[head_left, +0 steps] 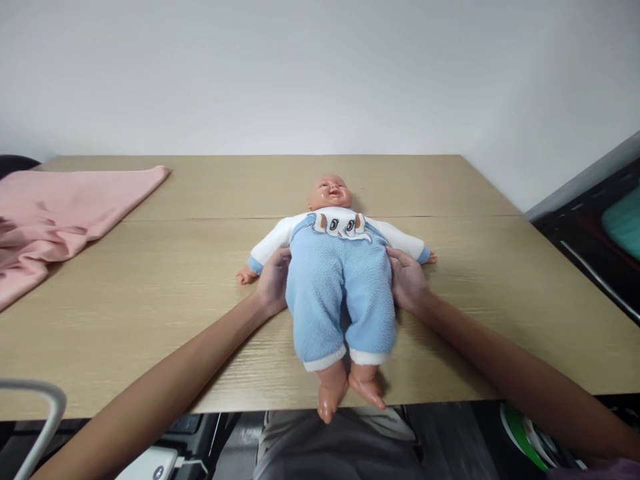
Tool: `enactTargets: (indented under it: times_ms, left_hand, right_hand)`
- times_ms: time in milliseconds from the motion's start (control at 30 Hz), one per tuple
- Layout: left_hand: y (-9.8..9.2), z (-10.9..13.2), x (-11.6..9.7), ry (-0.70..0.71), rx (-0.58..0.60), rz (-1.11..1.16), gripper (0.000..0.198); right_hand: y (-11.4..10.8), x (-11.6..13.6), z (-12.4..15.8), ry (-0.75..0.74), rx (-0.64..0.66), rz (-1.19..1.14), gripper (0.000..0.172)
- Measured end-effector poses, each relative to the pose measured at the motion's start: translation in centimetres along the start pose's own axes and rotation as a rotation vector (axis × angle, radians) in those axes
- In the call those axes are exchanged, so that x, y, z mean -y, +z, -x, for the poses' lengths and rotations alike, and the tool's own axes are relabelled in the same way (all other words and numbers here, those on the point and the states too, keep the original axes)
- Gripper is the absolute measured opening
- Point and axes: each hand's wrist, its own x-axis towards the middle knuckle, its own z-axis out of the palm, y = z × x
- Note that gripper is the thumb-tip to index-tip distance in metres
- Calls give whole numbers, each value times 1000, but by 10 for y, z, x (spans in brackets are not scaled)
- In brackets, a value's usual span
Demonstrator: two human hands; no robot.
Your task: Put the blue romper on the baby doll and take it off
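Note:
A baby doll (340, 267) lies on its back on the wooden table, its bald head toward the wall and its bare feet at the front edge. It wears a pale blue fleece outfit with white sleeves and an animal face on the chest. My left hand (274, 283) grips the doll's side at the hip, fingers partly hidden under the body. On the opposite side, my right hand (407, 280) holds the other hip, thumb on top and the rest of the fingers out of sight beneath. Both of the doll's arms are spread outward on the tabletop.
A crumpled pink cloth (75, 213) covers the left part of the table (200, 267). A white wall (300, 80) stands behind. To the right is a black object (590, 227) with something teal in it. A pale curved bar (45, 407) rises at the lower left.

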Motion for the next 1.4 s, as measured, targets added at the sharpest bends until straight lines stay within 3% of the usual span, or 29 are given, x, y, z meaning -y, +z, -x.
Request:
enactTargets:
  times_ms: [233,400,500,600,867,1000,1100,1400]
  left_hand:
    - [3,-1,1,25,50,-52,14]
    - [2,-2,2,223,80,-179,3]
    - [1,-3,-1,339,153,-237,14]
    - [-2,-5,-3,349,191,-255,18]
    - [-12,-6,-2,389,164,-279,41]
    - [-10,-4,-2,404,150,-295,48]
    - [-8,-4,-3,401,148,-300,49]
    - [-17,-12,-2,491,106,-440,42]
  right_hand:
    - [-2,1,2,-25,-26,21,30]
    - [-4,1,3,-85,-47,48,31]
    - [-7,3,4,-69,-44,60,31]
    - [-10,4,4,-54,-38,72,32]
    - [-6,1,7,-128,-70,49,29]
    - [-9,-1,8,-209,-98,61,13]
    - [-10,-1,8,-286,-121,97,5]
    - [-5,4,6,-326,-110,126,9]
